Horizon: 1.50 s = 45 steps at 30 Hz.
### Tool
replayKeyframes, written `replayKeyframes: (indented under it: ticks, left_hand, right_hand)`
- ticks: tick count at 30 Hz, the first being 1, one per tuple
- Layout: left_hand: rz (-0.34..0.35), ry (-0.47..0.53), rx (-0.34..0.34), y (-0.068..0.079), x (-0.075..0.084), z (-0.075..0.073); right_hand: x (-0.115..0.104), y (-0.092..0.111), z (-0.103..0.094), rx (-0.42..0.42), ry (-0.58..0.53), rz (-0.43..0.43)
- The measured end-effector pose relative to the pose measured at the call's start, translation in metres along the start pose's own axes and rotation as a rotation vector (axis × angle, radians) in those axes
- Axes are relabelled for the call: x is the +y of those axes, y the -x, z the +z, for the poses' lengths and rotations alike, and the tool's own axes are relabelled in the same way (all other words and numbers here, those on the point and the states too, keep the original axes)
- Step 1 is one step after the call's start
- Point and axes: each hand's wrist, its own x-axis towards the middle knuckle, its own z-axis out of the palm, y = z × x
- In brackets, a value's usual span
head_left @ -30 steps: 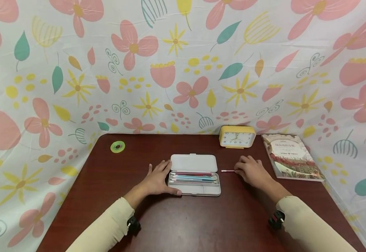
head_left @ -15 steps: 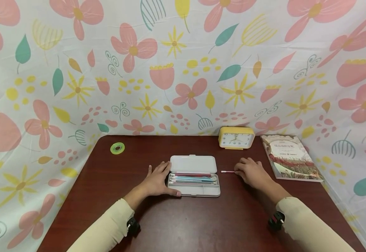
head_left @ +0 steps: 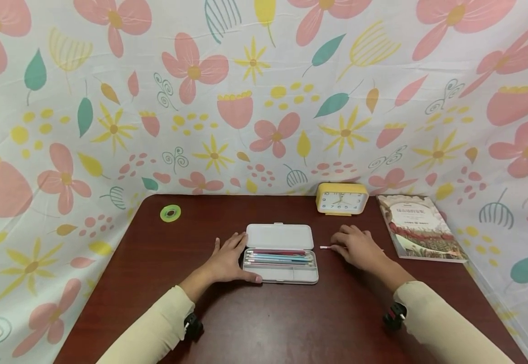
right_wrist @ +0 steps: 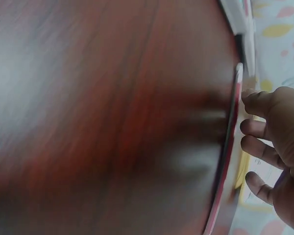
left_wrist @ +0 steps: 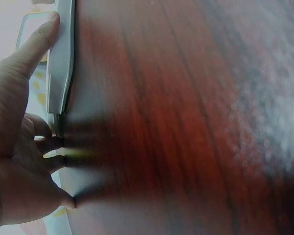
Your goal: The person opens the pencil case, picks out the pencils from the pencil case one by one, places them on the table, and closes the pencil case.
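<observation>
An open white pencil case point(head_left: 270, 274) lies mid-table, its lid point(head_left: 279, 236) folded back, with several pencils point(head_left: 279, 257) in its rear compartment. My left hand point(head_left: 229, 264) is spread around its left end. The thumb touches the front edge, and the other fingers reach along the left side to the table. To the right of the case, a thin reddish pencil with a pale end point(head_left: 325, 247) lies on the table. My right hand point(head_left: 359, 247) is over it, hiding most of its length. In the right wrist view, loosely bent fingers point(right_wrist: 262, 152) hover beside the pencil point(right_wrist: 228, 152).
A yellow alarm clock point(head_left: 342, 198) stands at the back, behind my right hand. A book point(head_left: 420, 226) lies at the right edge of the table. A green roll of tape point(head_left: 170, 213) lies at the back left. Floral cloth point(head_left: 264, 101) hangs behind the table.
My right hand has shifted slightly left along the pencil, and part of the pencil now shows behind the hand. My left hand and the pencil case have stayed in place.
</observation>
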Motion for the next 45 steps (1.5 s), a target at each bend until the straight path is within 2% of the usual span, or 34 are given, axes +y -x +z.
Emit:
replayKeyframes:
  ticks: [5,9,14,23,36,45]
  left_hand:
    - [0.009,-0.003,-0.004,-0.001,0.001,-0.001]
    - [0.009,-0.003,-0.005,-0.002,0.002,-0.002]
    - [0.014,0.004,-0.002,-0.002,0.001,-0.001]
    - [0.048,0.042,0.02,-0.001,-0.004,0.002]
    - [0.009,-0.003,0.009,-0.002,-0.002,-0.001]
    - [0.008,0.019,0.001,-0.002,-0.003,-0.002]
  right_hand:
    - [-0.029,-0.017,0.002,-0.013,-0.008,-0.033]
    - [-0.053,-0.029,0.007,-0.022,-0.036,-0.104]
    - [-0.071,-0.035,0.012,-0.038,-0.047,-0.172]
    - [-0.075,-0.035,0.016,-0.021,0.026,-0.209]
    - [-0.085,-0.041,0.017,0.027,0.244,-0.34]
    - [-0.088,-0.046,0.018,-0.014,0.286,-0.329]
